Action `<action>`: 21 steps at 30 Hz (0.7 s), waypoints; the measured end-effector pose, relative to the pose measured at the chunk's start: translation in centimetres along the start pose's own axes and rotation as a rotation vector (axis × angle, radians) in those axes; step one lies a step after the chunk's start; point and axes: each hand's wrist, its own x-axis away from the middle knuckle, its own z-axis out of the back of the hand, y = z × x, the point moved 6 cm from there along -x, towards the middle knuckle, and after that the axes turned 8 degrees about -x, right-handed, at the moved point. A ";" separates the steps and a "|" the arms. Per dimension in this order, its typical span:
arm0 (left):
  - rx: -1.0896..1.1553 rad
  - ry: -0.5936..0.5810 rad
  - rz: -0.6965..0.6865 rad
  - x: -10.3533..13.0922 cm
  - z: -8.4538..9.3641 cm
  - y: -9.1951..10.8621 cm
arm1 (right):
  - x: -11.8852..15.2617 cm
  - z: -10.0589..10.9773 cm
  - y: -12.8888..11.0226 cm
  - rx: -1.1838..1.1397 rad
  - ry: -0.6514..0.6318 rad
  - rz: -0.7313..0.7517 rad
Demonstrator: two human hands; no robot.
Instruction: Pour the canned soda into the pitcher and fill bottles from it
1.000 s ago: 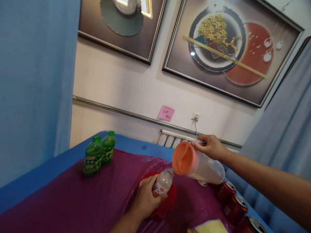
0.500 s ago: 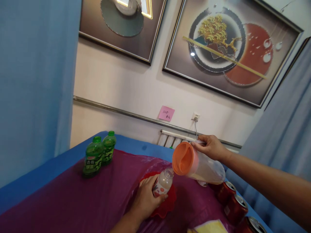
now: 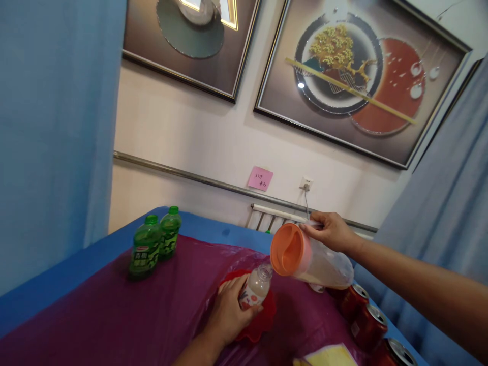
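Note:
My left hand (image 3: 227,311) is wrapped around a small clear bottle (image 3: 256,287) with a printed label and an uncapped mouth. The bottle leans to the right over a red scalloped plate (image 3: 262,325). My right hand (image 3: 331,233) grips the handle of a translucent pitcher (image 3: 327,268), tipped nearly onto its side with its orange lid (image 3: 286,250) facing left. Cloudy liquid lies along the pitcher's lower side. The lid's edge is close beside the bottle's mouth; I cannot make out a stream between them.
Two green bottles (image 3: 145,249) stand at the left on the purple plastic sheet (image 3: 160,310). Several red cans (image 3: 369,325) line the table's right edge, near a folded yellow cloth (image 3: 330,356). A metal pipe (image 3: 183,175) runs along the wall behind, and blue curtains (image 3: 57,127) hang at both sides.
Almost nothing differs. The camera view has shifted very slightly, while both hands, the bottle and the tilted pitcher keep their positions.

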 end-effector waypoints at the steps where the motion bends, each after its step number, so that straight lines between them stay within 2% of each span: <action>1: 0.000 -0.004 -0.001 0.0 0.0 0.0 | 0.0 0.0 0.0 0.003 -0.001 -0.001; 11: 0.014 -0.026 0.019 0.0 -0.1 -0.1 | 0.1 0.1 -0.5 0.022 -0.009 0.000; 21: 0.007 0.000 0.008 0.0 0.0 0.0 | 0.1 0.0 -0.2 0.039 -0.013 0.005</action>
